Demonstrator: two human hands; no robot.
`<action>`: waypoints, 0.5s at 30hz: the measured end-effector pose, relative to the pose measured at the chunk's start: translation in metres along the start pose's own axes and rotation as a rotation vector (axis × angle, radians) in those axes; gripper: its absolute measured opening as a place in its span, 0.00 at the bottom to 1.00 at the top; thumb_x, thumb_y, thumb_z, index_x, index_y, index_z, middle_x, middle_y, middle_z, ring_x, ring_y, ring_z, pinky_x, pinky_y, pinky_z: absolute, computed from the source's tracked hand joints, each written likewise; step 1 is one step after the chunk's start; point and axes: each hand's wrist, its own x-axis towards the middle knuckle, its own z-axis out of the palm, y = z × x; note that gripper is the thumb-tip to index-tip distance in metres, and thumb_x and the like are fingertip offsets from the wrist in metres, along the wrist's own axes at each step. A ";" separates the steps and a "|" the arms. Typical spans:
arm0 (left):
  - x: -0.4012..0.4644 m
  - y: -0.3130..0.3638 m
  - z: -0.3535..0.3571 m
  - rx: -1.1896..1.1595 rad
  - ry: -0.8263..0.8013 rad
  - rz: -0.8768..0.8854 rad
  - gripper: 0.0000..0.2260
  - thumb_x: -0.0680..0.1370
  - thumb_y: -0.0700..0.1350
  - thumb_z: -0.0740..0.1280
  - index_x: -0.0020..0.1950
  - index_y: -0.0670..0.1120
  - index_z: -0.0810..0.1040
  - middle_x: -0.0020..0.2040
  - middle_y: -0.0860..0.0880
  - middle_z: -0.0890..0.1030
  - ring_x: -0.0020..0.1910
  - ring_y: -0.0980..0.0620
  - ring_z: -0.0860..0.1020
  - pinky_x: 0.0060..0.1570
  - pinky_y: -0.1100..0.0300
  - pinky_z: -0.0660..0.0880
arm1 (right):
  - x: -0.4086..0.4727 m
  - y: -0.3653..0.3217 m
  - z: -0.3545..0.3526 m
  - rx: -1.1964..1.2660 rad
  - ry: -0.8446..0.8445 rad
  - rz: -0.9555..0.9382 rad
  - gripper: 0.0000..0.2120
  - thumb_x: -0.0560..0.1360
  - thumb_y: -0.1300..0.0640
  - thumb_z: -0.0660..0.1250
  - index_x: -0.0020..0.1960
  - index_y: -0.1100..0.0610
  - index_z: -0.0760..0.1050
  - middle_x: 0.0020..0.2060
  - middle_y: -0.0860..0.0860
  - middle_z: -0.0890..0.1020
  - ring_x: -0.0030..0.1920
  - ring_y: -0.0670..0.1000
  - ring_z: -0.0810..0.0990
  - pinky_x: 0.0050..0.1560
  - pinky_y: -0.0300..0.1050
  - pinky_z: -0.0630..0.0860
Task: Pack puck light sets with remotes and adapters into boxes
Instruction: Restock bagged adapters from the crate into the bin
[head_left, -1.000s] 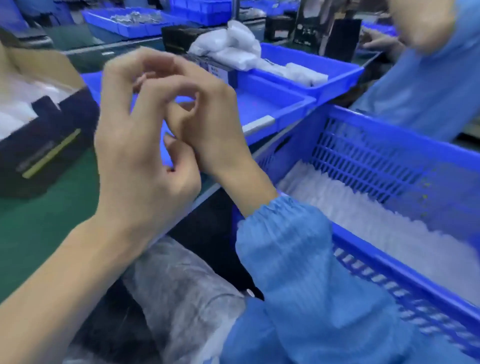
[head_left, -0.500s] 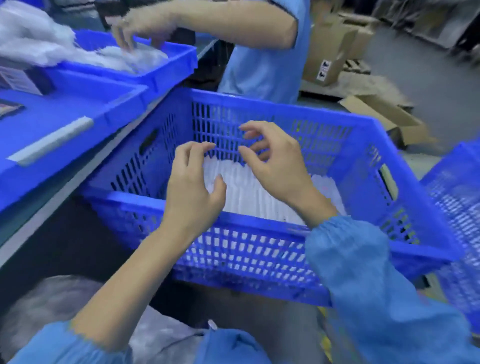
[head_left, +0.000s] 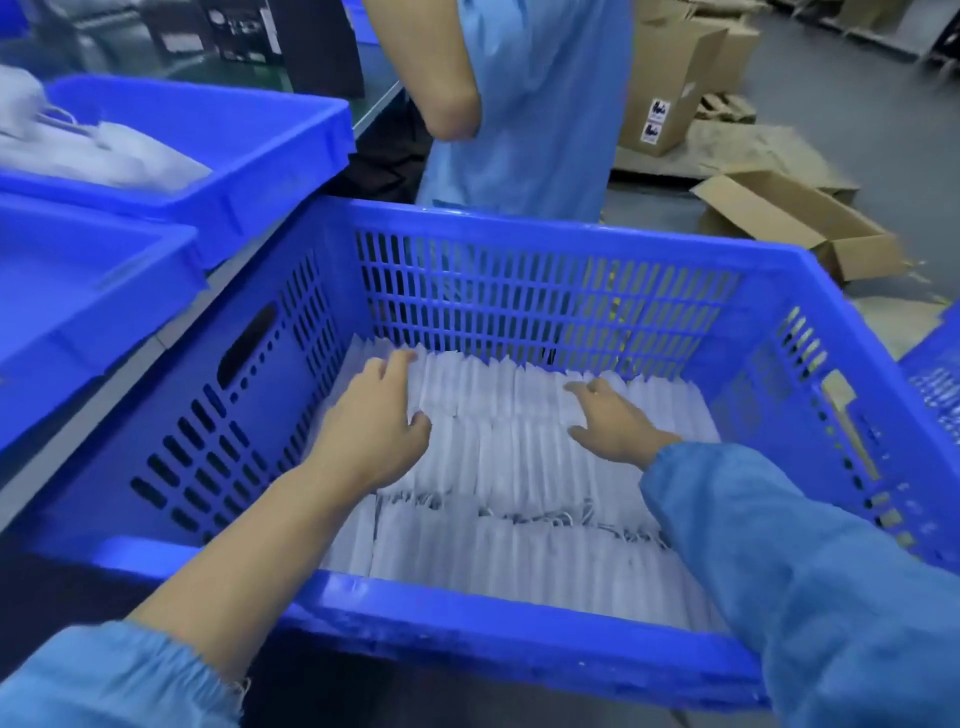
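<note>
A large blue slotted crate (head_left: 545, 618) stands in front of me, filled with rows of white foam-wrapped packets (head_left: 498, 457) standing on edge. Both my hands are down inside it. My left hand (head_left: 374, 426) rests on the left part of the far row, fingers spread and lightly bent over the packet tops. My right hand (head_left: 608, 421) lies on the same row further right, fingers spread on the packets. Neither hand has lifted a packet. A few thin white cords (head_left: 566, 514) show between the middle and near rows.
Blue trays (head_left: 249, 156) with white bagged items sit on the bench at left. Another person in a blue coat (head_left: 530, 104) stands just behind the crate. Cardboard boxes (head_left: 795, 218) lie on the floor at right, and a second blue crate (head_left: 935, 374) edges in.
My view swung from the bench to the crate. Both hands, raised together a second ago, dropped over the rim and now rest on the white packets inside.
</note>
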 end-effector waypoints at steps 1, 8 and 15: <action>0.004 -0.003 0.003 0.007 -0.033 -0.023 0.28 0.79 0.46 0.63 0.78 0.47 0.57 0.68 0.43 0.68 0.61 0.44 0.72 0.55 0.49 0.73 | 0.005 0.008 0.003 -0.046 -0.032 0.020 0.31 0.79 0.50 0.63 0.77 0.54 0.54 0.70 0.60 0.62 0.62 0.61 0.74 0.57 0.53 0.74; 0.073 -0.035 0.010 0.210 -0.205 -0.206 0.33 0.79 0.51 0.64 0.78 0.48 0.51 0.71 0.39 0.63 0.57 0.38 0.72 0.52 0.46 0.75 | 0.043 -0.013 0.020 0.076 -0.147 0.105 0.34 0.78 0.43 0.63 0.77 0.55 0.54 0.69 0.60 0.65 0.64 0.62 0.72 0.59 0.51 0.71; 0.125 -0.067 0.059 -0.047 -0.303 -0.513 0.44 0.78 0.54 0.68 0.81 0.45 0.42 0.81 0.40 0.49 0.75 0.36 0.61 0.66 0.48 0.68 | 0.042 -0.028 0.041 0.106 -0.112 0.453 0.24 0.75 0.48 0.65 0.66 0.59 0.68 0.57 0.55 0.74 0.54 0.55 0.76 0.42 0.44 0.71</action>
